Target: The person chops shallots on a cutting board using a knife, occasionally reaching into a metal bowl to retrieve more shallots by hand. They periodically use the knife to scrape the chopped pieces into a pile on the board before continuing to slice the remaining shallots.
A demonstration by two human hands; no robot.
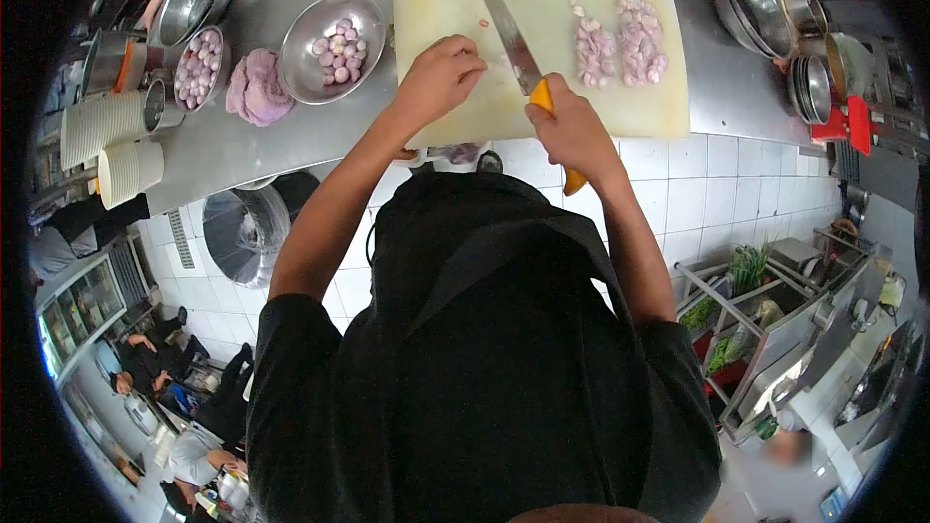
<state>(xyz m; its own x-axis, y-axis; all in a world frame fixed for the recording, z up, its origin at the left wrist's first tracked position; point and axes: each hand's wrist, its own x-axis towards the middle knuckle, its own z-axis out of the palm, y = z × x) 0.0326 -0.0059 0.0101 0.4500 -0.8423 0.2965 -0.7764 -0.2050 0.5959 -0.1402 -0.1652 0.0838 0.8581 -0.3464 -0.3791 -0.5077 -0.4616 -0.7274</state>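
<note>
My right hand (573, 128) is wrapped round the yellow handle of a long kitchen knife (506, 27). Its blade points away and to the left over a pale cutting board (542, 121). Over the board's left part my left hand (441, 79) has its fingers curled together; whether anything small is between them is hidden. Chopped shallots (639, 39) lie in two piles on the right of the board, and a small reddish bit (483, 23) lies left of the blade. Whole peeled shallots (339, 51) sit in a steel bowl (302, 63) to the left.
A pinkish cloth (259, 87) and another bowl of shallots (199, 68) are on the steel counter (228, 160) at left, near stacked white containers (92, 131). Steel bowls (751, 10) stand at right. A crate rack with greens (748, 271) and several people are behind.
</note>
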